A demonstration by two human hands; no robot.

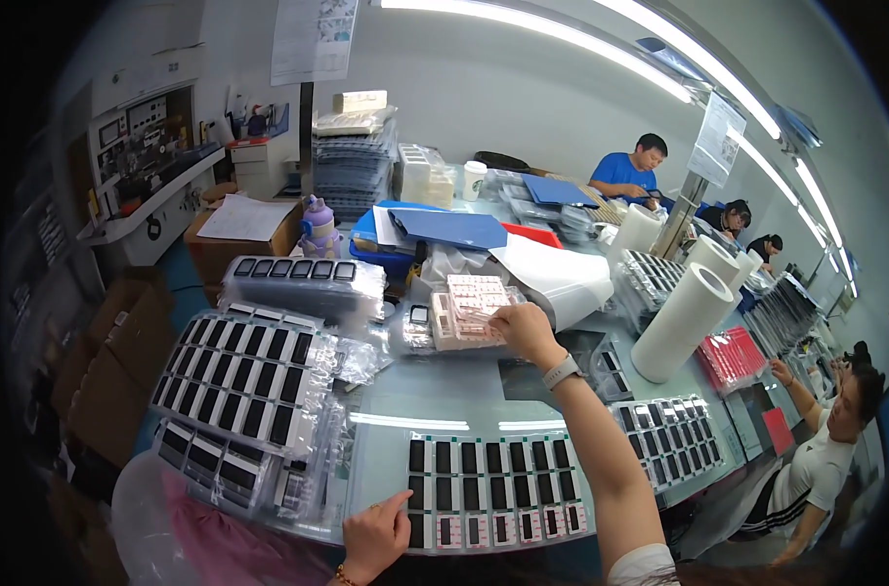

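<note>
My right hand (529, 335), with a light band on its wrist, reaches over a stack of pink-and-white printed pieces (454, 330). Its fingers pinch the edge of the top pink-and-white sheet (477, 291); the fingertips are partly hidden. Near the front edge lies a tray of dark rectangular screens (494, 489) set in rows. Several cells in its nearest row carry pink-marked pieces (504, 528). Beside the tray's left edge is my left hand (377, 537), index finger stretched to the tray's edge, thumb apart and other fingers curled.
Stacked trays of screens (234, 376) rise at the left. Another screen tray (669, 439) lies right of my forearm. White rolls (681, 322), a blue folder (444, 229) and a purple bottle (319, 230) stand farther back. Co-workers (628, 174) sit along the right.
</note>
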